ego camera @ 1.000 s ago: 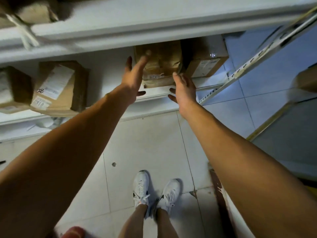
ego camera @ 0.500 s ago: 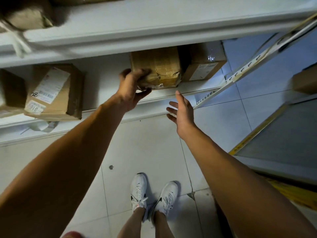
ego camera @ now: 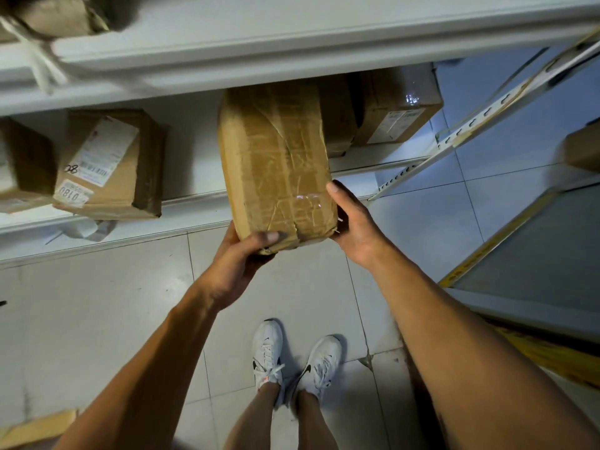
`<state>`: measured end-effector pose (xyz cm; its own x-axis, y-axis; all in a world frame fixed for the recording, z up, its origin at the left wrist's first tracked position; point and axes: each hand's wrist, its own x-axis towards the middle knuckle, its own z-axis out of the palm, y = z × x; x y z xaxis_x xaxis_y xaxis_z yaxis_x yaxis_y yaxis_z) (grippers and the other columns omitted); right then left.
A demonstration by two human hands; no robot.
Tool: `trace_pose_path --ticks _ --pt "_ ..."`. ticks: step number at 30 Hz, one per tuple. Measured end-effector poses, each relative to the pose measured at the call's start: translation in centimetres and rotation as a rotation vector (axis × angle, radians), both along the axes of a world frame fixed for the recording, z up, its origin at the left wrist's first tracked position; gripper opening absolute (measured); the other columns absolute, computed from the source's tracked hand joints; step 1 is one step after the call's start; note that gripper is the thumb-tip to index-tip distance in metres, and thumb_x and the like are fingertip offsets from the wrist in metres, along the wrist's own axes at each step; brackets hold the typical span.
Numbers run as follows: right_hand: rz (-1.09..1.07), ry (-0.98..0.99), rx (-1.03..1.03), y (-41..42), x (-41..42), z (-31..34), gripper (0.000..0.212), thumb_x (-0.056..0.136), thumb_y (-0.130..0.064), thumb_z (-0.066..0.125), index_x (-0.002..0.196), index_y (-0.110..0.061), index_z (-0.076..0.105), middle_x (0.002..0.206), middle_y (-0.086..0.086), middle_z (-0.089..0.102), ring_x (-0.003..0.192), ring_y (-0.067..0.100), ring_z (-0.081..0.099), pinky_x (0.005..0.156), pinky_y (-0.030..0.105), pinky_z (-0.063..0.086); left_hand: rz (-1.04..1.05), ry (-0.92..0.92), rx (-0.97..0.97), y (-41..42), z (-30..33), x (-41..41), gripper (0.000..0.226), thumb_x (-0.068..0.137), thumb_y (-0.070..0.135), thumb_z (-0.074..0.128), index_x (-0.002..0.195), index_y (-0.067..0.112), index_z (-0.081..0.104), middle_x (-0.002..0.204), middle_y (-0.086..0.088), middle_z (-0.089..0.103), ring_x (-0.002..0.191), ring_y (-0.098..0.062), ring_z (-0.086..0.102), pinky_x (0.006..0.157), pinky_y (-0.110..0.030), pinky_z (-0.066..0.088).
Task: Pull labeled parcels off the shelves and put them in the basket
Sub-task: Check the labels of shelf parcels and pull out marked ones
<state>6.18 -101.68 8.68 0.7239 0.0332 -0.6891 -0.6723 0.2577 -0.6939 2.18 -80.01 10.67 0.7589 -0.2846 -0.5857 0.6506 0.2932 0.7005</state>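
Two bare hands are shown grasping one tape-wrapped brown cardboard parcel (ego camera: 277, 164). The left hand (ego camera: 238, 264) is curled under the parcel's near lower corner, with the thumb laid across its taped face; the fingers beneath are hidden. The right hand (ego camera: 352, 222) is clasped against the parcel's right side, thumb on the front edge, the fingers hidden behind the cardboard. The parcel is held out past the front edge of the white metal lower shelf (ego camera: 191, 177), its far end still over the shelf; whether it touches the shelf cannot be told.

At the left end of that shelf a brown cardboard box with a white printed label (ego camera: 107, 164) is set near the front edge, and a further brown box (ego camera: 22, 167) is cut off by the frame beside it. Behind the held parcel, towards the shelf's right end, a brown carton with a pale label (ego camera: 397, 108) is seen. A white upper shelf (ego camera: 292, 37) is shown above. Below, a pale tiled floor (ego camera: 97, 303) and a pair of white lace-up trainers (ego camera: 292, 358) are visible.
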Motion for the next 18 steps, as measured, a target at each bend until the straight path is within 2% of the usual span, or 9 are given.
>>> trace_pose_path --ticks 2,4,6,9,13,15,16,18 --pt "0.122 -0.003 0.079 -0.5 -0.1 -0.1 0.072 0.076 -0.053 0.079 0.139 -0.024 0.057 0.134 0.007 0.066 0.127 0.029 0.060 0.106 0.047 0.048 -0.060 0.000 -0.007 0.5 -0.1 -1.7 0.083 0.065 0.025 0.076 0.141 0.011 0.046 0.125 -0.010 0.067 0.109 -0.020 0.066 0.081 -0.025 0.055" --pt "0.174 0.053 0.164 -0.5 -0.7 0.3 0.061 0.074 -0.044 0.080 0.127 -0.019 0.064 0.124 0.008 0.071 0.117 0.026 0.067 0.096 0.041 0.055 -0.149 0.048 0.005 1.3 -0.3 -3.4 0.087 0.062 0.027 0.077 0.141 0.010 0.044 0.123 -0.009 0.067 0.108 -0.020 0.066 0.083 -0.027 0.054" --pt "0.218 0.120 0.190 -0.2 -1.8 0.3 0.062 0.068 -0.038 0.083 0.122 -0.015 0.066 0.118 0.011 0.073 0.109 0.026 0.070 0.085 0.036 0.059 -0.241 0.101 0.033 2.2 -0.7 -4.7 0.090 0.060 0.031 0.078 0.141 0.013 0.044 0.123 -0.006 0.068 0.109 -0.020 0.066 0.084 -0.028 0.054" --pt "0.182 0.151 0.142 0.0 -4.8 -0.5 0.072 0.056 -0.037 0.084 0.121 -0.011 0.067 0.118 0.014 0.073 0.107 0.027 0.072 0.080 0.034 0.060 -0.387 0.131 0.082 3.4 -1.1 -5.8 0.085 0.061 0.038 0.077 0.139 0.020 0.047 0.129 -0.004 0.066 0.119 -0.024 0.063 0.089 -0.030 0.053" --pt "0.073 0.102 0.109 -0.3 -8.6 -1.3 0.068 0.051 -0.033 0.085 0.114 -0.012 0.070 0.109 0.010 0.077 0.098 0.022 0.074 0.074 0.032 0.061 -0.566 0.084 0.189 3.9 -1.6 -6.0 0.084 0.061 0.045 0.077 0.137 0.021 0.051 0.128 0.000 0.067 0.120 -0.022 0.062 0.094 -0.033 0.054" --pt "0.053 0.044 0.054 -0.4 -9.6 -1.4 0.071 0.052 -0.031 0.086 0.119 -0.012 0.069 0.110 0.010 0.076 0.101 0.024 0.074 0.077 0.034 0.060 -0.471 0.062 0.294 3.1 -1.3 -5.7 0.095 0.060 0.052 0.080 0.144 0.028 0.043 0.129 0.003 0.064 0.118 -0.020 0.062 0.091 -0.035 0.054" --pt "0.045 0.011 0.011 -0.4 -9.9 -1.5 0.072 0.051 -0.031 0.087 0.119 -0.014 0.069 0.111 0.009 0.076 0.102 0.024 0.073 0.080 0.036 0.060 -0.387 0.049 0.355 2.4 -0.9 -5.4 0.100 0.061 0.055 0.079 0.148 0.035 0.035 0.129 0.006 0.061 0.115 -0.016 0.062 0.086 -0.031 0.052" --pt "0.038 -0.027 -0.117 -0.1 -10.3 -1.3 0.072 0.047 -0.035 0.090 0.114 -0.021 0.070 0.109 0.005 0.077 0.101 0.022 0.073 0.086 0.042 0.059 -0.248 -0.004 0.380 0.5 -1.0 -4.6 0.091 0.071 0.063 0.069 0.151 0.039 0.033 0.124 0.009 0.063 0.110 -0.010 0.063 0.084 -0.026 0.051"
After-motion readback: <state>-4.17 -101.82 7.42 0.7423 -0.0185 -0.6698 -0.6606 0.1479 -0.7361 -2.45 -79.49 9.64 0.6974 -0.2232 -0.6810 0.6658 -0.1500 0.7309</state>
